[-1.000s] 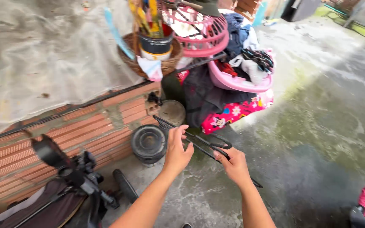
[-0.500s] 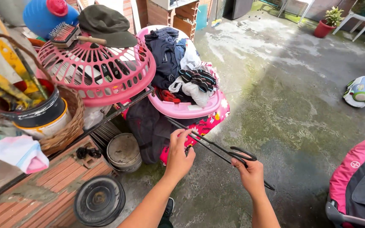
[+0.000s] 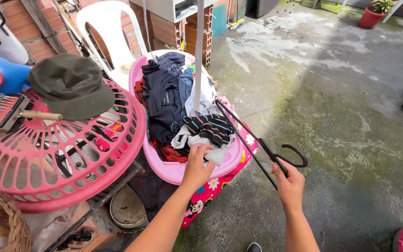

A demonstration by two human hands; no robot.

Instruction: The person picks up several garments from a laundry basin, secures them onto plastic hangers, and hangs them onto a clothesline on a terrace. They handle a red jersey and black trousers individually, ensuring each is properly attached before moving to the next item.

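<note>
My right hand (image 3: 289, 183) grips a black clothes hanger (image 3: 253, 140) just below its hook; the hanger slants up and left over a pink wash basin (image 3: 164, 170). The basin is piled with clothes: a dark blue garment (image 3: 164, 100), a striped dark piece (image 3: 208, 128) and a white piece (image 3: 218, 155) near the rim. My left hand (image 3: 199, 165) reaches into the basin's near edge, fingers closing on the white piece beside the striped one.
An overturned pink slotted basket (image 3: 57, 163) lies at left with a green cap (image 3: 71, 86) and a wire brush (image 3: 10, 112) on it. A white plastic chair (image 3: 108, 32) stands behind. Mossy wet concrete (image 3: 341, 116) spreads right. A wicker basket (image 3: 1, 224) sits at bottom left.
My view swung up and right from the brick wall to the basin. My left hand let go of the hanger and went to the clothes; my right hand raised the hanger.
</note>
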